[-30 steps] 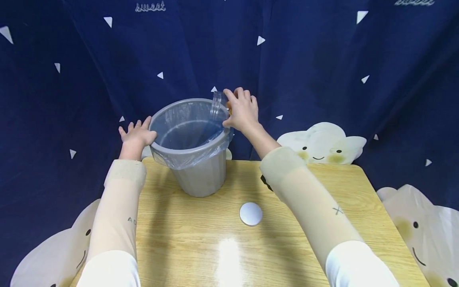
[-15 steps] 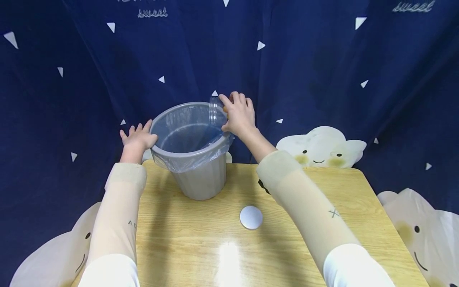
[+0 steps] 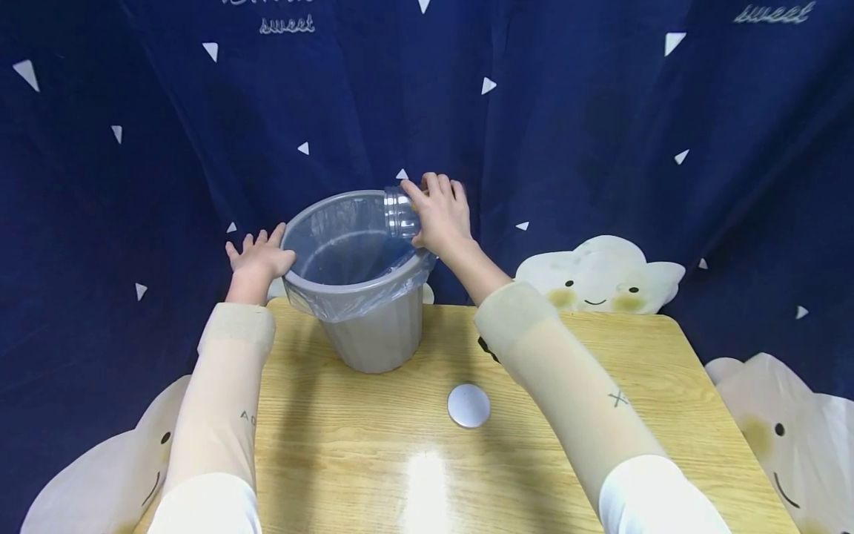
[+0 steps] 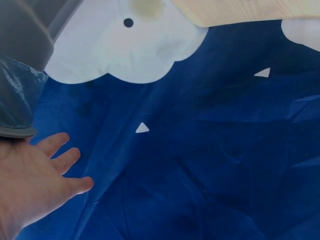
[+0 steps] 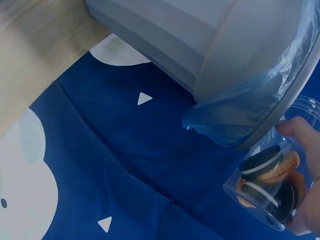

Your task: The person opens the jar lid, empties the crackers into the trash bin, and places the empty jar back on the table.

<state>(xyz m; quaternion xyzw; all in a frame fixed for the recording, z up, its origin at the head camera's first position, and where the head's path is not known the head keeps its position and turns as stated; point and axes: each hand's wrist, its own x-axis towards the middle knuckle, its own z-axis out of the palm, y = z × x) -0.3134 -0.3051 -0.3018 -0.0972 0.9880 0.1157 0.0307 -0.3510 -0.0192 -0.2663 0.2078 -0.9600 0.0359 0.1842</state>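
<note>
A grey bin (image 3: 373, 326) lined with a clear plastic bag (image 3: 347, 297) stands at the far side of the wooden table (image 3: 373, 460). My right hand (image 3: 442, 215) grips a clear plastic jar (image 3: 399, 211), tipped on its side with its mouth over the bin's right rim. The right wrist view shows the jar (image 5: 267, 185) holding dark sandwich cookies and a brown biscuit. My left hand (image 3: 256, 256) rests flat against the bin's left rim, fingers spread (image 4: 55, 165), beside the bag-covered rim (image 4: 17, 100).
A round white lid (image 3: 468, 405) lies on the table in front of the bin. A dark blue curtain (image 3: 600, 133) with white triangles hangs behind. White cloud-shaped cushions (image 3: 600, 278) sit beyond the table's far and side edges.
My right hand has tipped the jar further, from nearly upright to lying sideways with its mouth over the bin. The left hand has stayed at the rim.
</note>
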